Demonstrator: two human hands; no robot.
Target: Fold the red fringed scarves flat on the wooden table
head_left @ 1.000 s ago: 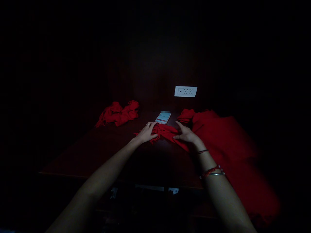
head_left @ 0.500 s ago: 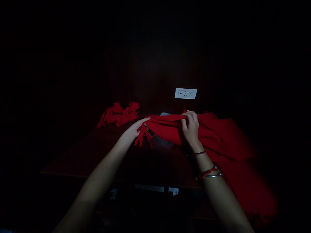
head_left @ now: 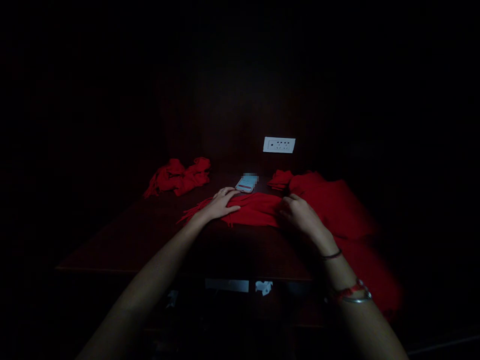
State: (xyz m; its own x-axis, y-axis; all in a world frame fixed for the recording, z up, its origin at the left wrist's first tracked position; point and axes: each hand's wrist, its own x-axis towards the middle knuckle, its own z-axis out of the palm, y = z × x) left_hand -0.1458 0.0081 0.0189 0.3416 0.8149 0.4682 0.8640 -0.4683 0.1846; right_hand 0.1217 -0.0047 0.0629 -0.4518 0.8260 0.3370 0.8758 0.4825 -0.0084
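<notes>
Both the left hand point(head_left: 221, 202) and the right hand point(head_left: 302, 216) are at the red cloth point(head_left: 258, 210), which lies on the table point(head_left: 127, 245) between them, its fringe point(head_left: 192, 211) running out under and past the left hand. The left hand lies flat over that end, thumb and fingers apart; the right hand's fingers curl at the other end, and whether they pinch the fabric I cannot tell in this gloom. The likeliest trouble, to my mind, is the phone point(head_left: 245, 186), just beyond the left fingertips: a sweep forward, or a flick of the cloth, could shove it or bury it. Loose strands under the left hand could fold beneath the cloth or tangle if that palm drags rather than lifts. Close past the right hand spreads a larger red cloth point(head_left: 330, 200) of the same colour; where one ends and the other begins is hard to see, so a pull there might catch both layers. The silver bangle point(head_left: 358, 301) behind the right hand could also snag the weave, should that forearm brush across it. Poor light would make each slip harder to notice.
</notes>
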